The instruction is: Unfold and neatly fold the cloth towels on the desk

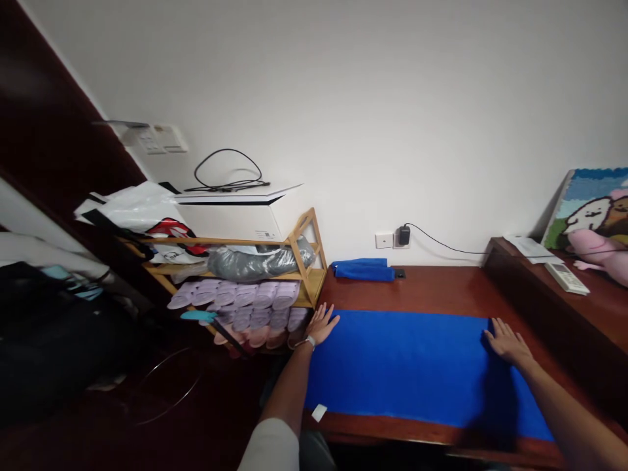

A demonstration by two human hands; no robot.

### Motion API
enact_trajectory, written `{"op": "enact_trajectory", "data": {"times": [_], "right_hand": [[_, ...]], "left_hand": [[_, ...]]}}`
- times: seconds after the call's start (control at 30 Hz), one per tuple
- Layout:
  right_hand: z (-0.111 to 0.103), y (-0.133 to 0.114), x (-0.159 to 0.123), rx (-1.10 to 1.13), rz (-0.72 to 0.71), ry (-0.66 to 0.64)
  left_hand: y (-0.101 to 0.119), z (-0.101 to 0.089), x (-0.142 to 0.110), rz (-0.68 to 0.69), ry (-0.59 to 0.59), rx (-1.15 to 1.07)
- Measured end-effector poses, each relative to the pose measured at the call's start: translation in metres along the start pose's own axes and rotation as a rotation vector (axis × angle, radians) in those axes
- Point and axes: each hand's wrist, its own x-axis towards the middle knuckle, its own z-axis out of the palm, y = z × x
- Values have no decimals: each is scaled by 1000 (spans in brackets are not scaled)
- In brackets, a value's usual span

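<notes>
A blue cloth [402, 366] lies spread flat on the reddish-brown desk [432, 288]. My left hand [321, 324] rests at the cloth's far left corner, fingers apart and stretched out. At the far right corner, my right hand [507, 341] lies flat with its fingers spread. Neither hand grips anything. A small white tag [319, 412] shows at the near left edge of the cloth. Against the wall, a folded blue cloth [364, 269] sits at the back of the desk.
Left of the desk stands a wooden rack [314, 261] with lilac slippers [245, 294] and a white box [235, 219] on top. A black plug [404, 234] with a cord is in the wall. On the raised right surface are a remote [568, 278] and a pink plush toy [601, 255].
</notes>
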Motion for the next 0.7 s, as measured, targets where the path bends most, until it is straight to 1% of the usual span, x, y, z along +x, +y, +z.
{"op": "enact_trajectory", "data": {"times": [0.07, 0.1, 0.17, 0.2, 0.3, 0.37, 0.43, 0.47, 0.53, 0.57, 0.6, 0.63, 0.7], "right_hand": [[1, -28, -15, 7, -98, 79], [6, -47, -28, 19, -172, 127], [18, -95, -63, 60, -345, 209], [26, -123, -84, 85, -424, 214], [44, -215, -151, 153, -566, 133], [53, -273, -187, 171, -637, 51], [62, -321, -214, 166, -673, -34], [66, -340, -223, 163, -680, -64], [75, -362, -236, 149, -678, -112], [78, -366, -239, 140, -670, -126], [80, -365, -241, 130, -658, -135], [82, -358, -241, 118, -640, -140], [81, -331, -236, 92, -582, -133]], "left_hand": [[10, 0, -10, 6, 52, -18], [15, 2, -20, 11, 69, -26], [25, 8, -46, 53, 72, -37], [28, 12, -63, 85, 66, -36], [30, 24, -117, 182, 80, 15], [25, 28, -146, 199, 121, 79], [20, 29, -164, 191, 142, 136], [18, 29, -170, 185, 138, 155], [16, 28, -175, 177, 118, 178], [16, 27, -176, 176, 111, 183], [16, 27, -176, 175, 109, 187], [17, 27, -175, 173, 110, 189], [19, 26, -175, 169, 117, 190]]}}
